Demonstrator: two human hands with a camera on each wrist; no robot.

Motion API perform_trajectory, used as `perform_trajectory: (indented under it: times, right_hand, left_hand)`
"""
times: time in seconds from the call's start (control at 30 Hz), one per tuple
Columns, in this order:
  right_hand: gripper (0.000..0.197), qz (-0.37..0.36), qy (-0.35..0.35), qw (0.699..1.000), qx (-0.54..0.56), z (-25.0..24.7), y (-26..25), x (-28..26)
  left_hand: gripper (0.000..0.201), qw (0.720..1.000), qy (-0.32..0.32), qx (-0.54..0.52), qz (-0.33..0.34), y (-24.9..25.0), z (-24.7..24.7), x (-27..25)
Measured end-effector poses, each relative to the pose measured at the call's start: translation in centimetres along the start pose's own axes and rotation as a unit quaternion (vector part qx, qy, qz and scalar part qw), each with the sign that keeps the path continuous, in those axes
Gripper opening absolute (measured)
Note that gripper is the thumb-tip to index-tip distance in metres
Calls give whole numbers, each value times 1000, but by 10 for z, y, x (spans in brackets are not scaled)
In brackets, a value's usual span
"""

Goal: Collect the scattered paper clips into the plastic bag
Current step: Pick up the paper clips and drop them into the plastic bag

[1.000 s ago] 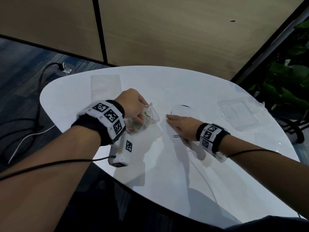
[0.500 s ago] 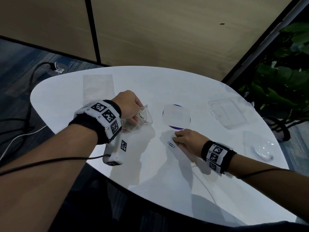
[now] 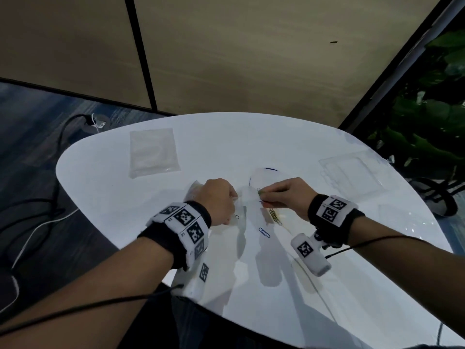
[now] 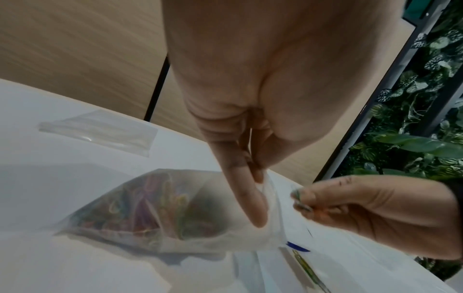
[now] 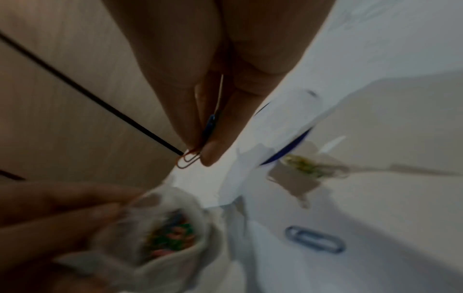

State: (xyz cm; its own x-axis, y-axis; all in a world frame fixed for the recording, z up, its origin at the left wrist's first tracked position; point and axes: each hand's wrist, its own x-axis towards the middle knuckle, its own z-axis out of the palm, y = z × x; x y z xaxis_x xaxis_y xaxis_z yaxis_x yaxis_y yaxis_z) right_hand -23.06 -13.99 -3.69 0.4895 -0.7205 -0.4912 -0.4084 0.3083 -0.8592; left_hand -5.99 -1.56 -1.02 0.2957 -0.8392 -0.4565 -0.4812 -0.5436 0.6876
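My left hand (image 3: 232, 199) pinches the rim of a clear plastic bag (image 4: 150, 204) and holds its mouth up; the bag holds several coloured paper clips. My right hand (image 3: 264, 195) is just right of the bag's mouth (image 5: 170, 234), thumb and finger pinching an orange clip (image 5: 189, 158) and a blue clip (image 5: 210, 123). On the white table (image 3: 327, 285), a loose blue clip (image 3: 264, 232) and a small cluster of green and yellow clips (image 3: 275, 217) lie below my right hand.
A round white disc with a blue rim (image 3: 264, 173) lies behind my hands. Flat clear bags (image 3: 153, 152) sit at the back left, a clear plastic tray (image 3: 352, 172) at the right. Cables run on the floor to the left; plants stand right.
My right hand has left the table beside the blue clip and risen to the bag's mouth with clips pinched. My left hand has brought the bag rightward to meet it.
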Motion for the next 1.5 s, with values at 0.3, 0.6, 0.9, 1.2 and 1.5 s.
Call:
perform_trajectory:
  times: [0.3, 0.6, 0.9, 1.2, 1.5]
  right_hand:
    - [10, -117, -30, 963, -242, 42, -18, -16]
    - [25, -161, -14, 969, -186, 25, -45, -16]
    - [24, -81, 18, 819, -567, 9, 57, -20]
    - [20, -130, 30, 748, -650, 44, 80, -33]
    - [15, 0, 76, 861, -504, 40, 40, -17]
  left_hand:
    - [26, 996, 23, -72, 44, 2, -8, -4]
    - [29, 980, 29, -195, 20, -4, -42, 5]
    - [27, 981, 23, -193, 30, -7, -57, -1]
    - [27, 985, 12, -167, 41, -7, -59, -5]
    - [26, 994, -52, -85, 47, -2, -32, -16]
